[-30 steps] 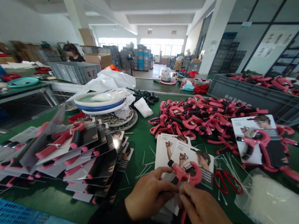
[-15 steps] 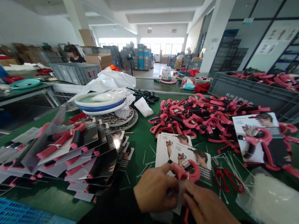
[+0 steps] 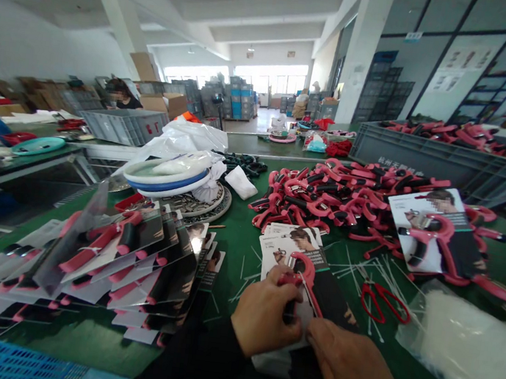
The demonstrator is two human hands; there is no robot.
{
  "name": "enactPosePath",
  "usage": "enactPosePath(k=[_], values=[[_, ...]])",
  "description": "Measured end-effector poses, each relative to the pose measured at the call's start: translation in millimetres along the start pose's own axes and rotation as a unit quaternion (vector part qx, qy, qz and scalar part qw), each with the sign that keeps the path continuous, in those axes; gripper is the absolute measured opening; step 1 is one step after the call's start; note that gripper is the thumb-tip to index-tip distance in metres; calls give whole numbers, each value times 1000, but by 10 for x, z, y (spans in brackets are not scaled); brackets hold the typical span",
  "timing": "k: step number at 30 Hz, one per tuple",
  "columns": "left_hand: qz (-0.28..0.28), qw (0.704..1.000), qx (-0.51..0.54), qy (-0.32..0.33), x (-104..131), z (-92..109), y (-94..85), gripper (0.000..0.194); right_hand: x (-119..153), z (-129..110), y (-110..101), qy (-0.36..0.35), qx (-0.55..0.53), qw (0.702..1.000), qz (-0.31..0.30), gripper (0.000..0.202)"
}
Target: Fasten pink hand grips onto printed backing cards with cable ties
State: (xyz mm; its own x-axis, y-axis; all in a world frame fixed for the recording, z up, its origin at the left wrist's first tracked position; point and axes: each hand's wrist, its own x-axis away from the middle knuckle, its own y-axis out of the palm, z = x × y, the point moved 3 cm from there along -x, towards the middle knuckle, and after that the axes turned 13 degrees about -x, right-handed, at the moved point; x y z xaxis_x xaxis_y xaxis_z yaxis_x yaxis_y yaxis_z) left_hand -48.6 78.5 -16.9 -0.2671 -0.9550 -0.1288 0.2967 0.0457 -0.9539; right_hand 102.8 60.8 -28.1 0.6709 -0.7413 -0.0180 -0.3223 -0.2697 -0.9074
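A pink-and-black hand grip strengthener (image 3: 308, 276) with a metal spring lies against a printed backing card (image 3: 335, 292), tilted on top of other cards. My left hand (image 3: 268, 311) is closed, thumb and fingers pinching the strengthener's left side near the spring. Lower down, my right hand (image 3: 347, 358) presses its closed fingers on the strengthener's lower part and the card; its fingertips are partly hidden. Right of the card lie red-handled scissors (image 3: 384, 304) and loose white cable ties (image 3: 354, 266).
Carded strengtheners (image 3: 133, 261) are stacked at left, near a blue basket (image 3: 23, 364). Loose strengtheners (image 3: 326, 192) are heaped behind, with another carded one (image 3: 439, 234) on them. A grey crate (image 3: 458, 168) stands at back right. A plastic bag (image 3: 468, 351) lies at right.
The card and strengthener have turned counterclockwise, their top swinging left over the cards beneath. My right hand has shifted slightly downward; my left hand keeps its pinch.
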Motion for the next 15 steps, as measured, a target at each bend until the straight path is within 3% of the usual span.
enactPosePath(k=[3,5,8,15], values=[[-4,1000,6,-5,-19,-36,-53,42,28,61,-186,-10,-146,989,3,22],[-1,1000,7,-3,-52,-50,-81,43,-2,147,-337,-1,-204,978,48,24],[18,1000,1,-8,-142,-46,-83,29,-114,247,-446,-15,-162,982,99,22],[18,999,-10,31,-335,-45,-20,19,-310,215,-316,38,-27,996,75,24]])
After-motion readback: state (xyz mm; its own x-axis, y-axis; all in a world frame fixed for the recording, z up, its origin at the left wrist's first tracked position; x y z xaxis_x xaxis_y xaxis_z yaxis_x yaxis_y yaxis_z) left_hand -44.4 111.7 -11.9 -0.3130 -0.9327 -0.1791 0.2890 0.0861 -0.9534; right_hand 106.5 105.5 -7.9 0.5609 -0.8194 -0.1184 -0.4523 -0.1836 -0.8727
